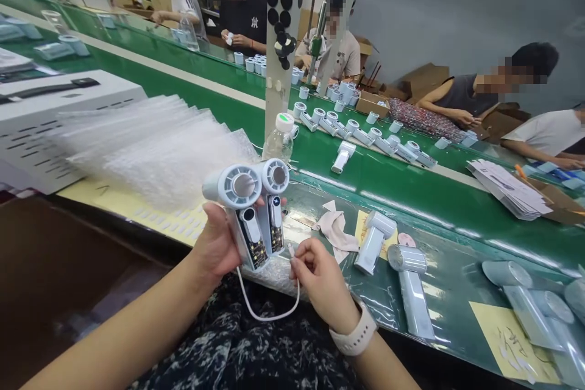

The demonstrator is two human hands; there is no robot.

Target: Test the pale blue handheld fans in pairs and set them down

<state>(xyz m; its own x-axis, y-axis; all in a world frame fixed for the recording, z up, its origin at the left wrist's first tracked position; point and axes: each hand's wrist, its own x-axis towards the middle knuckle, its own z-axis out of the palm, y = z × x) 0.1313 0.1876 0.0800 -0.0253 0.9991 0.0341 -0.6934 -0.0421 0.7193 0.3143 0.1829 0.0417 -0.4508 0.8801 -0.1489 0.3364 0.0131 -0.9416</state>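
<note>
Two light blue handheld fans, a nearer fan point(249, 234) and a second fan point(274, 225), stand side by side in my left hand point(219, 244), whose fingers wrap round their backs. Their dark front panels show small gold parts and a white piece. My right hand point(317, 274) is closed in a pinch on the white plug end of a charging cable point(269, 319). From there the cable loops down and back up behind the nearer fan, where its other end is hidden. The plug is just right of the second fan's lower end, apart from it.
Clear plastic bags point(150, 140) lie left beside a white box point(59, 128). A bottle point(280, 137) stands behind the fans. Wrapped fans point(414, 292), a cloth point(337, 230) and yellow paper point(507, 338) lie right. A green conveyor point(315, 161) carries more fans; several people sit beyond it.
</note>
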